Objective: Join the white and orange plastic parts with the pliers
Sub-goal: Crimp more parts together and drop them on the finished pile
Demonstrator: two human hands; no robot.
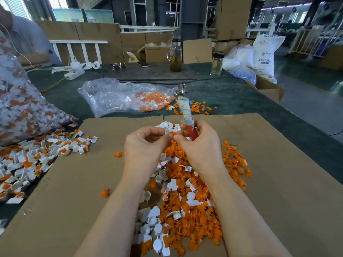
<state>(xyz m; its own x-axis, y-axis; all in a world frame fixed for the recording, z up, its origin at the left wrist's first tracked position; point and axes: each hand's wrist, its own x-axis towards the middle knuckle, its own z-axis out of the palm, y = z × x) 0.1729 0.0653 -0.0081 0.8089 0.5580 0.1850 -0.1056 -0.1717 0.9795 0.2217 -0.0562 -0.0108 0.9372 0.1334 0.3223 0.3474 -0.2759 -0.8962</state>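
Loose parts pile [187,210] nearest. Your left hand [146,145] pinches white part [167,131]; right hand [198,143] seats orange part [173,133] w/ pliers [185,112] palmed, ready to crimp.

Both bare forearms reached forward, wrists close together. The left hand [146,143] curled its fingertips in a pinch, meeting the right hand [198,143], whose thumb and forefinger also pinched while its remaining fingers stayed wrapped closed.

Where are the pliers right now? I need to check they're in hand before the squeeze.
In the head view the pliers stand upright just right of centre, gripped by the right hand, their metal head up before the clear plastic bag.
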